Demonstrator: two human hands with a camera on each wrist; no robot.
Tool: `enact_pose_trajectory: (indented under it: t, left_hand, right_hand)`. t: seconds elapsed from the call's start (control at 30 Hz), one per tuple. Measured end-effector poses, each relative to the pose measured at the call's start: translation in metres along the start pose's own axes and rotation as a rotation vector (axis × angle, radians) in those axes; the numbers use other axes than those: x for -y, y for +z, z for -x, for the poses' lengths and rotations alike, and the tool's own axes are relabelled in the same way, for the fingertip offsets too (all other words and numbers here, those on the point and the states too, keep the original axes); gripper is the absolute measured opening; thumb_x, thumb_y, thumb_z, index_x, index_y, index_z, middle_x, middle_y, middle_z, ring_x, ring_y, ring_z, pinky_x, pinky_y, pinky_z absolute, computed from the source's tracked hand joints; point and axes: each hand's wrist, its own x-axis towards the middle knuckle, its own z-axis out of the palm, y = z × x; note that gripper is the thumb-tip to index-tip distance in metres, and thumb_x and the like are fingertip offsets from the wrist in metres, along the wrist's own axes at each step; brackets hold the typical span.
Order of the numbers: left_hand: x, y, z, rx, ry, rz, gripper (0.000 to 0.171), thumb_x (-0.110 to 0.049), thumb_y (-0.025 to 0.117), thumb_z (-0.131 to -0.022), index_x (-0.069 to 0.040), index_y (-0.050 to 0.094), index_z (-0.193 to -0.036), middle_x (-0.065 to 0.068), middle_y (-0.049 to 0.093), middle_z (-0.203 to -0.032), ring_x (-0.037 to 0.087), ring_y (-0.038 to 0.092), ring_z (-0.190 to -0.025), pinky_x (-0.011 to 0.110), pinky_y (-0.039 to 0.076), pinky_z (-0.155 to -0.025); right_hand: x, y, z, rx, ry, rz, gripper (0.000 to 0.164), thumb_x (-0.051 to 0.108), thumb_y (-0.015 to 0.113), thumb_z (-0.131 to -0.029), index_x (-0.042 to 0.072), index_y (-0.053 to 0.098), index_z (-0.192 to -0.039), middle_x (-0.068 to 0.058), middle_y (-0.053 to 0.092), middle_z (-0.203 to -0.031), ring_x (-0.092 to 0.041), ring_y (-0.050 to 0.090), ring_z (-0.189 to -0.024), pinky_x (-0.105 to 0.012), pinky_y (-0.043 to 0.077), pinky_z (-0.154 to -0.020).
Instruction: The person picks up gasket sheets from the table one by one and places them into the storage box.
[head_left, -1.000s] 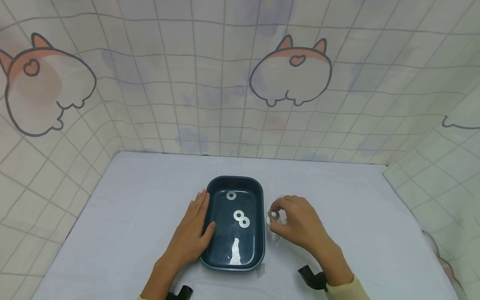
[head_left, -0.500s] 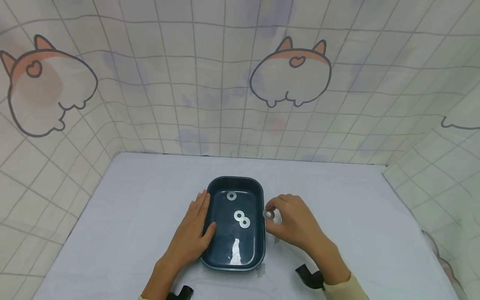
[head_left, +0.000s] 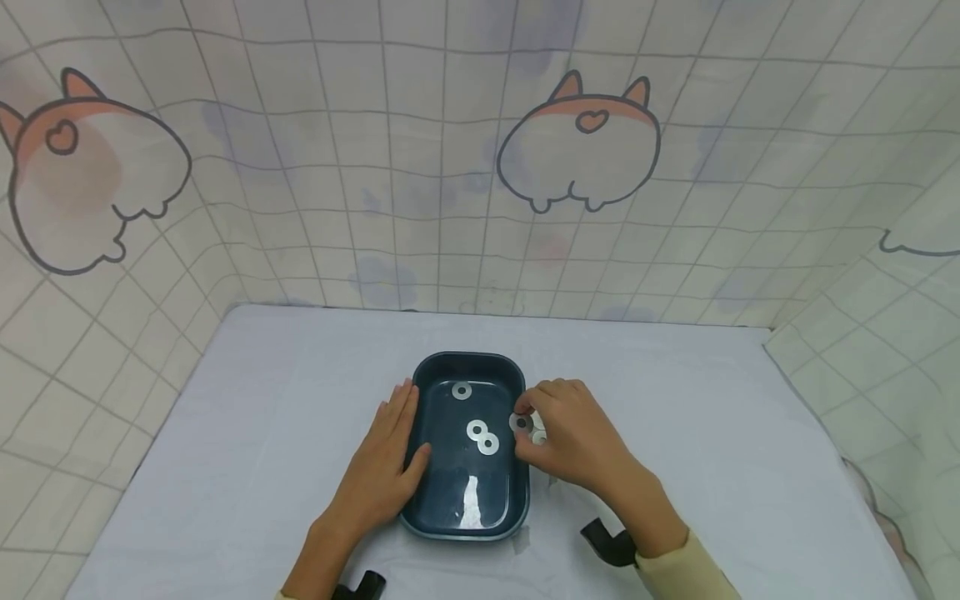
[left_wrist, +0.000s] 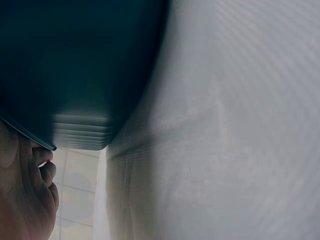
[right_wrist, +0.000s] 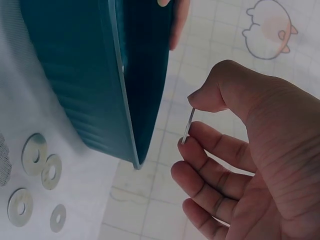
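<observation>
A dark teal rectangular tray stands on the white-covered table. Inside it lie three flat metal washers: one washer toward the far end and two overlapping near the middle. My left hand lies along the tray's left side with its fingers straight and the thumb at the rim. Over the right rim, my right hand pinches a washer between thumb and fingertips; it shows edge-on in the right wrist view. On the cloth beside the tray, several more washers lie flat, partly hidden by this hand in the head view.
The white cloth covers the table, backed by a tile-patterned curtain with animal drawings. A bit of clear tape sits by the tray's near right corner. Black mounts are worn at both wrists.
My right hand has moved left with the pinched washer, from beside the tray to over its right rim. The left hand and the washers in the tray have stayed put.
</observation>
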Motion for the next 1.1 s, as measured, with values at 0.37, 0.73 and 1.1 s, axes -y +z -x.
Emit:
enact_pose_trajectory:
  t: [0.37, 0.73, 1.1]
  left_hand:
    - [-0.002, -0.003, 0.0, 0.023, -0.013, 0.008, 0.082, -0.032, 0.057, -0.105, -0.014, 0.013, -0.172, 0.005, 0.015, -0.181, 0.026, 0.016, -0.168, 0.025, -0.001, -0.138]
    - [-0.001, -0.003, 0.0, 0.022, -0.009, 0.013, 0.082, -0.03, 0.057, -0.105, -0.014, 0.012, -0.172, 0.004, 0.014, -0.181, 0.025, 0.014, -0.169, 0.045, 0.014, -0.139]
    - [0.0, -0.005, -0.001, 0.044, -0.012, 0.037, 0.081, -0.03, 0.057, -0.106, -0.014, 0.012, -0.172, 0.004, 0.013, -0.181, 0.028, 0.017, -0.168, 0.056, 0.02, -0.136]
  right_hand:
    - [0.009, 0.0, -0.012, 0.054, -0.041, 0.001, 0.018, 0.025, 0.081, -0.084, 0.015, 0.077, -0.099, 0.005, 0.073, -0.09, -0.016, 0.064, -0.091, -0.041, 0.057, -0.098]
    - [0.018, 0.003, -0.021, 0.102, -0.099, -0.007, 0.019, 0.027, 0.081, -0.085, 0.015, 0.077, -0.101, 0.003, 0.075, -0.097, -0.018, 0.066, -0.097, -0.041, 0.056, -0.099]
    - [0.031, 0.014, -0.026, 0.089, -0.16, -0.021, 0.018, 0.027, 0.08, -0.086, 0.017, 0.078, -0.101, 0.006, 0.076, -0.095, -0.015, 0.064, -0.092, -0.036, 0.056, -0.089]
